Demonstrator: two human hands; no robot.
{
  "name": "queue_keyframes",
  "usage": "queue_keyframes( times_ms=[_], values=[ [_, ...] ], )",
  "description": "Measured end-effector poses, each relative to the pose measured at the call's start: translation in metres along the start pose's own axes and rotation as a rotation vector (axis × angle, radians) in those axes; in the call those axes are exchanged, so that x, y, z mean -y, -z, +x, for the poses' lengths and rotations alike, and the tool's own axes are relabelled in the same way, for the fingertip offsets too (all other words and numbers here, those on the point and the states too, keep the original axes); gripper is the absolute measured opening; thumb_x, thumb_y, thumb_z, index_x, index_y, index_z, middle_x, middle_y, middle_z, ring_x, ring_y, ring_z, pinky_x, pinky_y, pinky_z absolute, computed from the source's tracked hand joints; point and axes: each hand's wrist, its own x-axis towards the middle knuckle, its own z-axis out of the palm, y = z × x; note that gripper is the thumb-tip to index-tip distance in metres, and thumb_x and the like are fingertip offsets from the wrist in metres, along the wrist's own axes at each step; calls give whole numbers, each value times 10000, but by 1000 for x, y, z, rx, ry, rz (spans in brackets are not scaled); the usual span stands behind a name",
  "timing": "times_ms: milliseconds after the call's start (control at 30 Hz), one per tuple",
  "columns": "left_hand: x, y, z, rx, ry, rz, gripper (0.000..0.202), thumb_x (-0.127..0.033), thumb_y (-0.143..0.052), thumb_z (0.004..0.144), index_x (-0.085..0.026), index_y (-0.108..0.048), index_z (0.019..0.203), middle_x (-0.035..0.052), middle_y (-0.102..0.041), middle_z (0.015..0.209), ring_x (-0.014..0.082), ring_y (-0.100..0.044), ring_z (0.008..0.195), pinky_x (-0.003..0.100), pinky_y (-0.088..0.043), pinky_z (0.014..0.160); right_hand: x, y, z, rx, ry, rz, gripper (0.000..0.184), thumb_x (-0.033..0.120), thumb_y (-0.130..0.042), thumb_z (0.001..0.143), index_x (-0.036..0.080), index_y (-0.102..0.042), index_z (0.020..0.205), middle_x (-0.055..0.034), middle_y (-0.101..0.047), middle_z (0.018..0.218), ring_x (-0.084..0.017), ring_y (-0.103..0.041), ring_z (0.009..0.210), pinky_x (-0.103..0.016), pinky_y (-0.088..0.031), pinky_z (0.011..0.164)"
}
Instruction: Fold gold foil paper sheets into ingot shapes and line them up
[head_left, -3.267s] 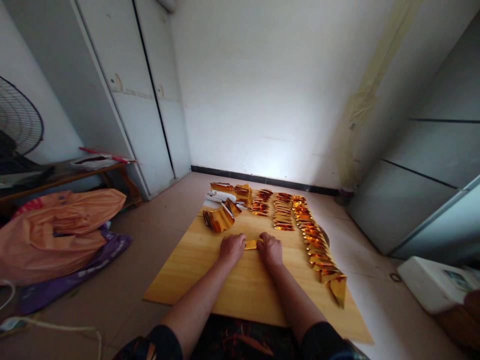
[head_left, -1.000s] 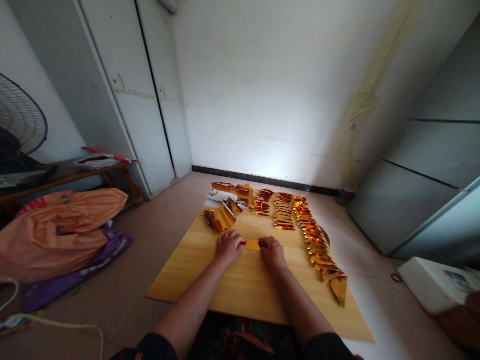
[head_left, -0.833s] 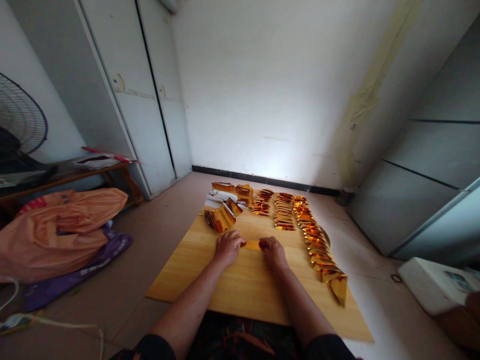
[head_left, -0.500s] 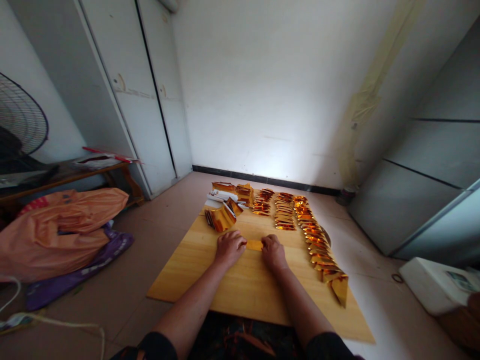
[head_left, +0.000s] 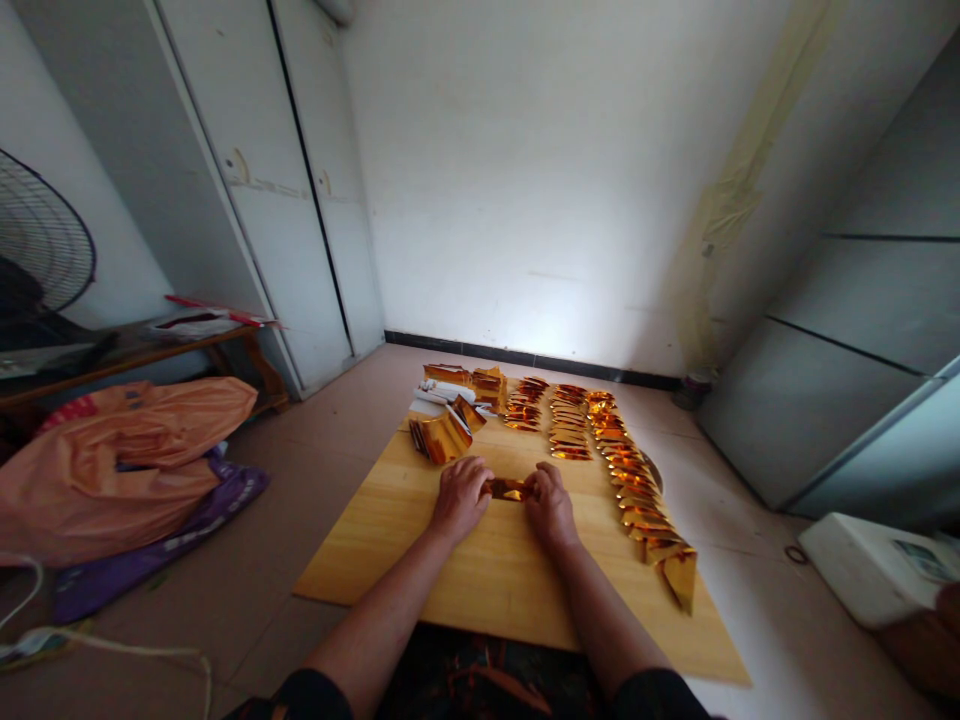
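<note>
Between my two hands is a narrow folded strip of gold foil paper (head_left: 508, 489), low over the wooden board (head_left: 397, 560). My left hand (head_left: 461, 498) pinches its left end, and my right hand (head_left: 550, 503) pinches its right end; the fingertips partly hide both ends. Just beyond my left hand lies a curled stack of gold foil sheets (head_left: 444, 437). Folded gold foil pieces stand in overlapping rows, with one long row (head_left: 634, 490) down the right side and shorter rows (head_left: 570, 425) at the back.
More foil sheets (head_left: 491, 385) and a white paper bundle (head_left: 444, 393) lie at the board's far left. An orange bag (head_left: 135, 450) rests on the floor at left, near a fan (head_left: 49, 235). At right is a white box (head_left: 874, 570). Cabinets flank both sides.
The foil strip has tilted, now showing a darker, shinier face with a bright glint. Both hands have shifted slightly, still pinching its ends.
</note>
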Motion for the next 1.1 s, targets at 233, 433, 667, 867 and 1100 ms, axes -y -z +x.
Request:
queue_keyframes(
  times_ms=[233,433,667,867,1100],
  values=[
    [2,-3,-2,-66,-101,-55,185,-53,-538,738,-214,-588,815,46,-571,1197,215,-456,1172,384,-360,976,-5,-5,-2,-91,115,40,162,65,-472,707,192,-572,699,-85,-556,1131,-155,-581,896,-246,-458,773],
    [4,-4,-2,-29,-135,-71,245,-3,-535,696,-213,-633,777,47,-578,1172,227,-455,1154,393,-367,957,-5,-2,-2,-148,228,-80,176,68,-472,741,184,-592,685,-81,-585,1018,-169,-531,896,-258,-419,786],
    [5,-4,-2,21,-110,-73,264,-21,-526,707,-221,-653,825,40,-613,1035,204,-497,1022,359,-392,896,0,6,-3,-98,211,-149,191,49,-465,732,182,-593,687,-49,-587,847,-158,-492,809,-238,-366,740],
    [6,-6,-2,0,-118,-67,245,-36,-531,708,-214,-662,813,40,-613,1024,201,-495,1013,349,-395,878,1,6,-3,-87,174,-104,202,42,-450,718,184,-589,680,-48,-584,839,-160,-494,821,-240,-363,759],
    [6,-6,-2,-8,-65,-57,134,-155,-614,730,-218,-707,803,49,-628,1049,222,-507,1018,370,-400,871,-5,8,-2,7,140,-64,147,87,-514,705,196,-613,696,-33,-595,807,-155,-524,792,-232,-380,736]
  ],
)
